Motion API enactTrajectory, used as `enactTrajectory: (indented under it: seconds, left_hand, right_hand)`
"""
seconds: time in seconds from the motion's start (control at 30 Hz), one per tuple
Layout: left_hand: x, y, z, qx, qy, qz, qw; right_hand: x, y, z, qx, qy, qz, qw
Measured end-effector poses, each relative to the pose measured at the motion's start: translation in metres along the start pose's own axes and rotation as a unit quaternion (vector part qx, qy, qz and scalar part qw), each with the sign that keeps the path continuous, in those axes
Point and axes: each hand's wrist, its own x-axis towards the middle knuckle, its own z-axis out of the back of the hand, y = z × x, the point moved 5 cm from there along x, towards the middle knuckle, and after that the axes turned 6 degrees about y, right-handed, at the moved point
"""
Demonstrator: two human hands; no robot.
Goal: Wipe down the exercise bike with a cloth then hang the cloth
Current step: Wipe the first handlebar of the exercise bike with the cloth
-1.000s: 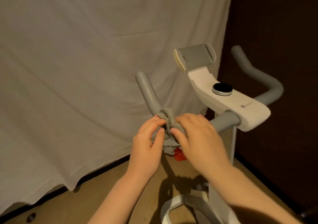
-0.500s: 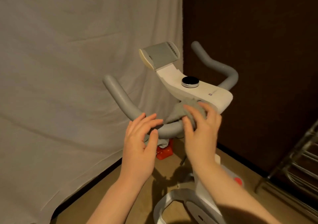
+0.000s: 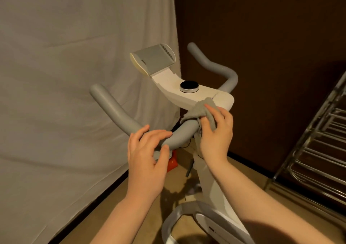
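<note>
Head view: the bike (image 3: 189, 97) at center frame bears a small logo by the cloth (image 3: 201, 110), too blurred to read. Right hand (image 3: 215, 133) pinches the cloth against the console edge; left hand (image 3: 148, 155), fingers spread, touches the handlebar (image 3: 119, 116). Beige sheet (image 3: 74, 75) left, dark wall (image 3: 271, 37) right, tan floor (image 3: 142, 202).

2 bare forearms (image 3: 119, 219), no sleeves
</note>
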Motion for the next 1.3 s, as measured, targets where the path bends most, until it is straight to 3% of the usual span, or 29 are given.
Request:
enactTrajectory:
  seconds: [0.07, 0.23, 0.37, 0.5, 0.63, 0.73, 0.97, 1.07, 1.13, 1.3]
  left_hand:
    - [-0.001, 0.001, -0.002, -0.005, -0.012, -0.002, 1.000]
    - [-0.001, 0.000, -0.004, -0.015, -0.026, -0.004, 1.000]
    - [-0.003, 0.000, -0.005, -0.024, -0.037, 0.005, 0.999]
    - [-0.002, -0.001, -0.005, -0.023, -0.032, 0.006, 0.999]
    - [-0.004, 0.000, -0.004, -0.016, -0.025, 0.012, 0.999]
    - [-0.005, -0.002, -0.006, -0.017, -0.035, 0.007, 0.999]
    - [-0.006, -0.004, -0.008, -0.035, -0.039, 0.005, 0.999]
    - [-0.013, -0.002, -0.004, -0.134, -0.093, 0.041, 0.986]
    - [-0.018, 0.006, 0.005, -0.162, -0.141, 0.073, 0.974]
    - [-0.018, 0.021, 0.021, -0.133, -0.148, 0.123, 0.972]
  right_hand:
    - [-0.014, 0.006, -0.006, -0.018, -0.001, -0.007, 1.000]
    - [-0.024, 0.016, -0.005, -0.119, 0.125, 0.146, 0.974]
    - [-0.023, 0.011, -0.005, -0.034, 0.058, 0.039, 0.997]
    - [-0.044, 0.015, -0.014, 0.005, 0.061, 0.042, 0.997]
    - [-0.019, -0.001, -0.005, 0.075, -0.027, -0.067, 0.995]
    - [-0.047, 0.009, -0.015, 0.069, 0.046, -0.024, 0.996]
    - [-0.023, 0.017, 0.000, -0.053, 0.142, 0.058, 0.987]
    - [-0.052, 0.044, -0.026, -0.126, 0.223, 0.188, 0.948]
    - [-0.042, 0.050, -0.029, -0.177, 0.221, 0.241, 0.928]
    - [-0.051, 0.045, -0.033, -0.158, 0.339, 0.263, 0.889]
